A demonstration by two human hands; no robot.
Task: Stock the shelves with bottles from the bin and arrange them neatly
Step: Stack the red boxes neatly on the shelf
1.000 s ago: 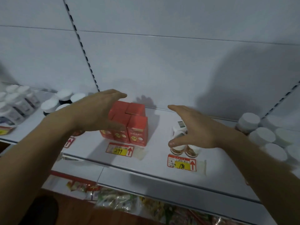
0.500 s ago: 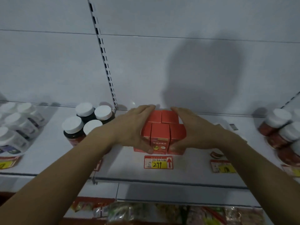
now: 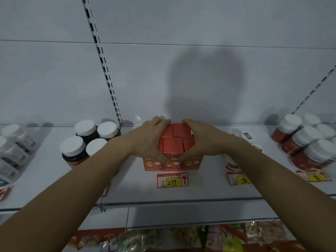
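A cluster of several red boxes (image 3: 173, 144) stands on the white shelf (image 3: 200, 190), just behind the yellow "299" price tag (image 3: 172, 180). My left hand (image 3: 149, 140) wraps the cluster's left side and my right hand (image 3: 202, 140) wraps its right side, fingers curled over the back and thumbs meeting at the front. Dark bottles with white caps (image 3: 85, 140) stand left of the boxes. Red-brown bottles with white caps (image 3: 307, 142) stand at the right. My right forearm hides most of the small jars behind another price tag (image 3: 239, 178).
More white-capped bottles with pale labels (image 3: 12, 148) lie at the far left. A slotted upright (image 3: 101, 57) runs up the back panel. Below the shelf edge, packaged goods (image 3: 181, 237) fill the lower level. Bare shelf lies between the boxes and the right bottles.
Both hands came together from apart onto the red boxes and now squeeze them from both sides. The view has shifted so the boxes sit centred.
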